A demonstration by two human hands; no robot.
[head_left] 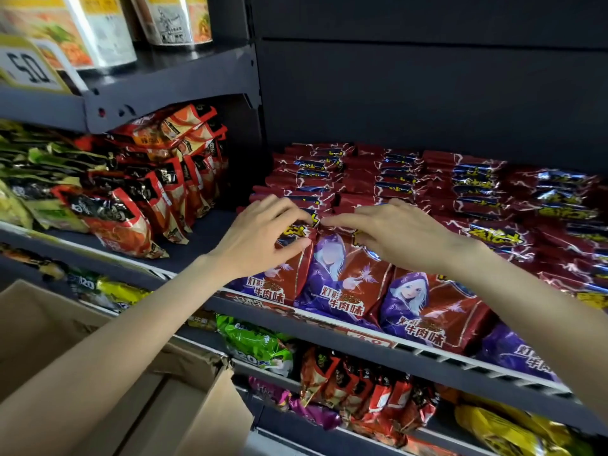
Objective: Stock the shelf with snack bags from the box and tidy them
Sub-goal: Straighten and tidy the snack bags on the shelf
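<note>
Red and purple snack bags stand in several rows on the dark middle shelf [362,330]. The front bag [339,278] of the second row from the left leans toward me. My left hand [263,238] pinches the top corner of the leftmost front bag [283,278] between thumb and fingers. My right hand [394,235] reaches over the tops of the front bags, fingers bent onto the top edge of the second bag. An open cardboard box [138,399] sits low at the left, below my left forearm; its inside is not visible.
Orange and red bags [154,192] and green bags [39,172] fill the shelf section to the left. Instant noodle cups [98,24] stand on the upper shelf with a price tag [26,67]. Lower shelves hold green, red and yellow bags [362,390].
</note>
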